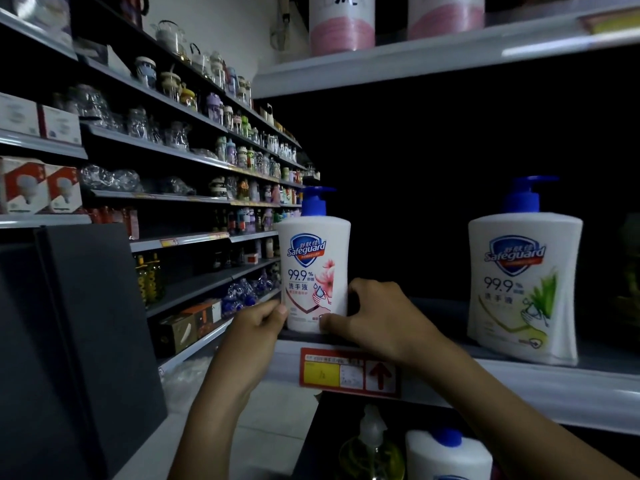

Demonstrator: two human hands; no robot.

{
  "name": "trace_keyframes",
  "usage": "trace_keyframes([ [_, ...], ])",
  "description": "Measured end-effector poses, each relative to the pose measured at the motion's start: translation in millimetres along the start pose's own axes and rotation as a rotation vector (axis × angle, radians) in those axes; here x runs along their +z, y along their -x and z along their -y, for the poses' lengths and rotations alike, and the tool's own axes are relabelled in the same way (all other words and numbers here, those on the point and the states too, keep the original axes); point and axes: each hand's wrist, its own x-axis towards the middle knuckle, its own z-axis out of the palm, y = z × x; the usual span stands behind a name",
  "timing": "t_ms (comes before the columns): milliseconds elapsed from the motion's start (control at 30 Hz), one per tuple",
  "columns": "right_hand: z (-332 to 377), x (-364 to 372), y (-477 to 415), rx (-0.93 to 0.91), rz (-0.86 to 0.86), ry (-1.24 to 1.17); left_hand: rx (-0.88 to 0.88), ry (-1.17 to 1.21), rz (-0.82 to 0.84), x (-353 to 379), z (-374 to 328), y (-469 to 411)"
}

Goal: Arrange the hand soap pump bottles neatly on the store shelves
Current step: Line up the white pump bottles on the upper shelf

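A white soap pump bottle with a blue pump and pink flower label [313, 268] stands upright at the left end of the grey shelf [554, 386]. My left hand [258, 322] touches its lower left corner with the fingertips. On the bottle's lower right side my right hand [375, 315] wraps around it, thumb on the front. A second white soap bottle with a green leaf label [524, 289] stands upright further right on the same shelf, apart from both hands.
A red and yellow price tag [348, 372] sits on the shelf's front edge. Below are another white bottle with a blue cap [448, 452] and a clear pump bottle [372, 445]. Long shelves of cups and jars [214, 157] run along the left. A dark panel [79, 334] stands at the near left.
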Motion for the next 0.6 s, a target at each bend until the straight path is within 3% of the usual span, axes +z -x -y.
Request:
trace_keyframes([
  [233, 16.1, -21.5, 16.9, 0.011, -0.096, 0.173, -0.005, 0.033, -0.1, 14.8, -5.1, -3.1],
  [300, 22.2, -36.0, 42.3, -0.111, -0.34, 0.158, 0.046, -0.174, -0.286, 19.1, -10.9, -2.4],
  [367, 18.3, -54.6, 75.1, -0.183, -0.672, 0.043, 0.224, -0.245, -0.491, 27.7, -27.2, 10.3],
  [433, -6.4, -73.4, 101.6, -0.131, -0.903, 0.009, 0.394, -0.187, -0.476, 43.4, -50.3, 29.7],
  [500, -36.5, -91.3, 112.6, 0.062, -0.854, -0.008, 0.475, -0.203, -0.275, 66.3, -65.1, 41.6],
  [600, -62.7, -106.1, 105.7, 0.299, -0.535, -0.106, 0.514, -0.341, -0.07, 99.2, -70.3, 48.8],
])
